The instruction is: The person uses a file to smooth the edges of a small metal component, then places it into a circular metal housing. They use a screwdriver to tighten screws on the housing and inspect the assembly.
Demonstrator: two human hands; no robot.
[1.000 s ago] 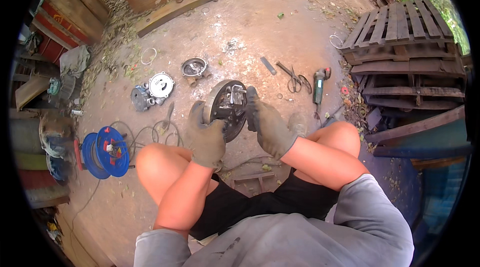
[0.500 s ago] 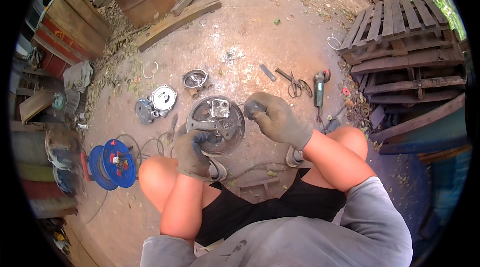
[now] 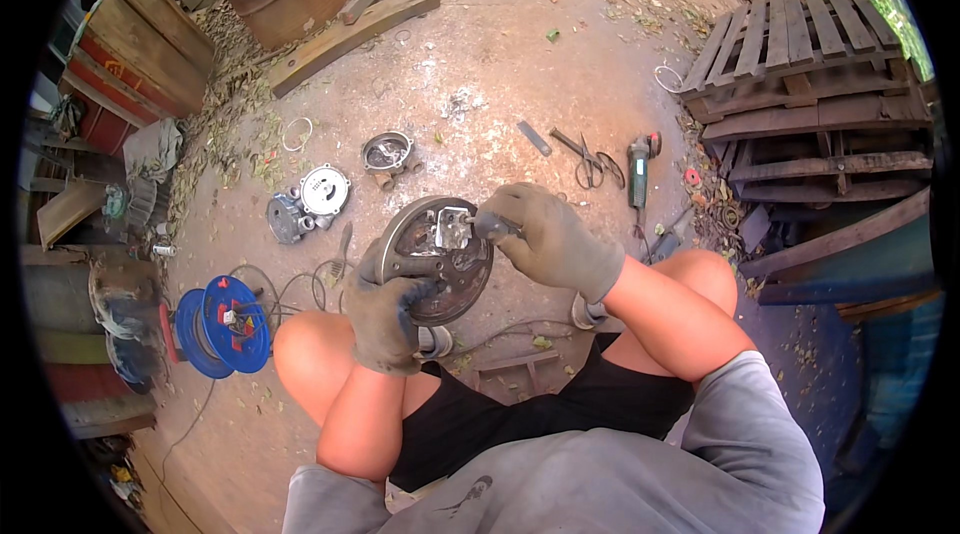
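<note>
Both my hands wear dirty grey-brown work gloves. With its fingers behind the rim, my left hand [image 3: 385,309] is closed on the left side of a dark round spoked metal wheel [image 3: 407,267], which it holds tilted. A shiny squarish metal piece [image 3: 453,228] sits inside the upper part of the wheel. My right hand [image 3: 550,237] is closed around a short dark-handled tool [image 3: 490,226], its thin tip pointing left at the shiny piece. Glove and angle hide most of this tool, and I cannot tell whether its tip touches.
Metal housings [image 3: 387,153] and a round cover [image 3: 325,192] lie beyond the wheel. Shears [image 3: 597,169], a flat metal bar [image 3: 534,138] and an angle grinder [image 3: 639,177] are at the right. A blue cable reel [image 3: 237,324] stands left; stacked pallets [image 3: 815,114] edge the right side.
The wheel has gone from lying nearly flat to tilted, its left side raised by my left hand. My right hand has moved slightly left, bringing the tool to the shiny piece.
</note>
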